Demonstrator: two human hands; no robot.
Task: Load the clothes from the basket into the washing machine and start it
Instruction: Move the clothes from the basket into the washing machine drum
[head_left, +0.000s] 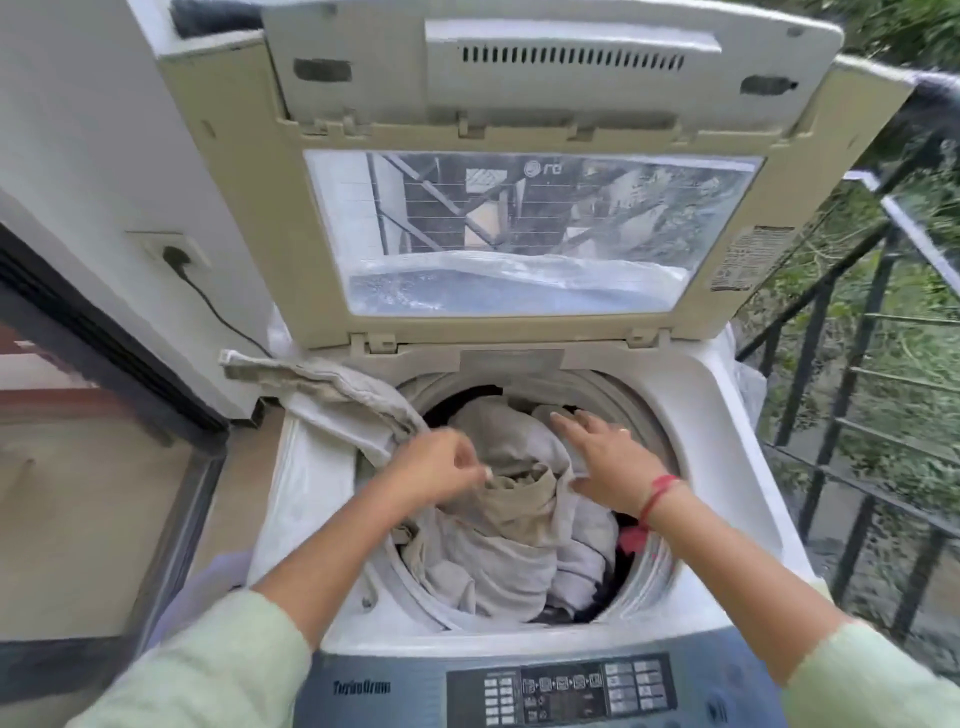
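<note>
A white top-loading washing machine (737, 467) stands in front of me with its lid (519, 130) raised. Pale grey and beige clothes (498, 551) fill the drum. One beige garment (332, 389) hangs over the drum's left rim. My left hand (436, 470) is shut on that garment at the rim. My right hand (608, 457) lies flat, fingers spread, on the pile inside the drum. A red piece (631, 540) shows under my right wrist. The control panel (561, 688) sits at the front edge. No basket is in view.
A wall socket (174, 254) with a black cable is on the white wall at the left. A dark-framed door or window (104, 374) stands left of the machine. A black metal railing (841, 395) with greenery behind it runs along the right.
</note>
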